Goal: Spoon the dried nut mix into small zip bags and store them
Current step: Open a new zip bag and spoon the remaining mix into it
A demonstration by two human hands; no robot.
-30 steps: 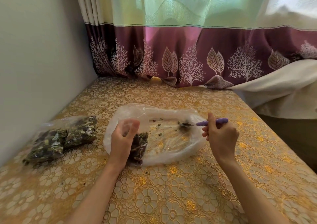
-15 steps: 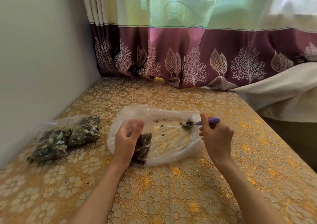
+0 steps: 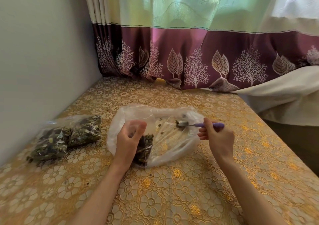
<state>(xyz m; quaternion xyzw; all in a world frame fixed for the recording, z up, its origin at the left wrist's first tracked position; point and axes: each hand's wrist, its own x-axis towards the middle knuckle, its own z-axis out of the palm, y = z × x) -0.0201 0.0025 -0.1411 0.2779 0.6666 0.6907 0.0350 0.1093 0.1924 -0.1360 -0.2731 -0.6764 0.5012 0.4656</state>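
Nearest to the camera, two bare forearms reach forward over the surface (image 3: 172, 199), which is covered with a glossy gold cloth pressed in a raised flower pattern. The left hand (image 3: 128, 138) stands with its back to the camera, and its fingers and thumb are curled round the open mouth of a small zip bag (image 3: 144, 147). This thin, clear bag is partly filled with dark nut mix and rests on the near part of a big plastic bag (image 3: 165, 138). The right hand (image 3: 218, 136) is bent at the wrist, with its fingers closed round the purple handle of a spoon (image 3: 193, 124). The metal bowl of the spoon points left and lies in the big bag, with a few pieces of the mix in it.

The big bag is soft, wrinkled and half transparent. It lies flat near the middle of the surface and holds only scattered pieces of mix. At the left edge, near the wall (image 3: 43, 52), lies a clear pouch (image 3: 65, 136) with filled small bags inside, dark and lumpy.

At the far edge hangs a curtain (image 3: 189, 52), pale green above, with a shiny purple band of white trees and leaves below. The plain grey wall meets it at the far left corner. To the right, white cloth (image 3: 284, 93) droops beside the surface.
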